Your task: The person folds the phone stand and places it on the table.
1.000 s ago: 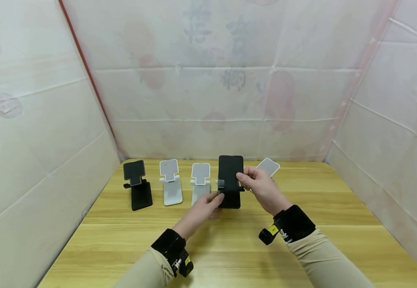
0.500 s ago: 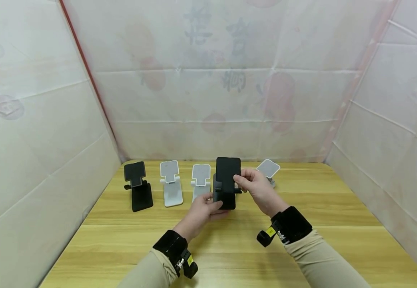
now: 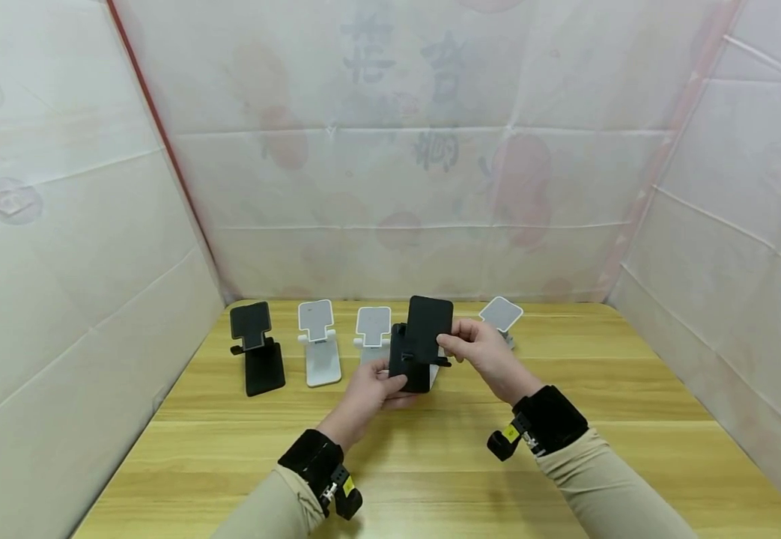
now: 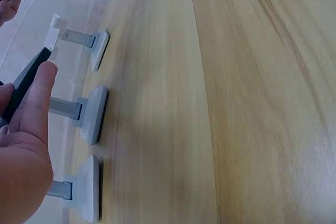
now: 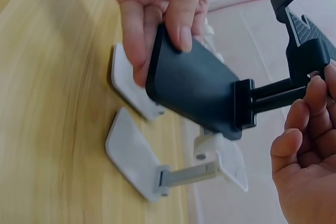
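Both hands hold a black phone stand (image 3: 424,337) above the wooden table (image 3: 430,464). My left hand (image 3: 390,382) grips its flat base, thumb on top, as the right wrist view shows with the base (image 5: 194,85) in the left hand (image 5: 157,14). My right hand (image 3: 448,343) pinches the upper holder plate; in the right wrist view the right hand's fingers (image 5: 310,114) touch the hooked holder (image 5: 302,40). The left wrist view shows only the left hand (image 4: 26,145) and the stand's dark edge (image 4: 29,80).
A row of stands is on the table behind: a black one (image 3: 255,348) at the left, two white ones (image 3: 319,340) (image 3: 372,329), and another white one (image 3: 501,314) behind the right hand. White sheeting walls close in the table on three sides.
The black stand has been lifted off the table, moved slightly left and tilted. The left hand went from touching its base to gripping it; the right hand stayed on the upper plate.
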A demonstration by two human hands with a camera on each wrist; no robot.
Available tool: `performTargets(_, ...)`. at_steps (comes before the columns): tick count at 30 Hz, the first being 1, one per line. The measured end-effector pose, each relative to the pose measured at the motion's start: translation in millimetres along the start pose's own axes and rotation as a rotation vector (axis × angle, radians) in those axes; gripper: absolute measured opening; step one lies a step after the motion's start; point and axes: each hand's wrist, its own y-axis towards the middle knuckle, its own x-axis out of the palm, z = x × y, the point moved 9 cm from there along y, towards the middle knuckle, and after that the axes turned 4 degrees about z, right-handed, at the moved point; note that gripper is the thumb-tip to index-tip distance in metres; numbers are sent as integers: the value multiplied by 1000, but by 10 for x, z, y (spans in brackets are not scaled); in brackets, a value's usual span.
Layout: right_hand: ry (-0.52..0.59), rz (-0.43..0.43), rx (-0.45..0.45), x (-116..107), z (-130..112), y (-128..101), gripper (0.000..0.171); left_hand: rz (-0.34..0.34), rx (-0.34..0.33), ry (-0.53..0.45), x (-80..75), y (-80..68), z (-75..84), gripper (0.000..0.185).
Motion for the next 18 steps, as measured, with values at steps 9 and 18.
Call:
performTargets(9, -55, -43, -11, -76, 43, -40, 20, 29, 14, 82, -78, -12, 25, 35)
performTargets(18, -155, -64, -18, -103, 55, -87, 25, 64, 22, 141, -112, -36, 63, 36)
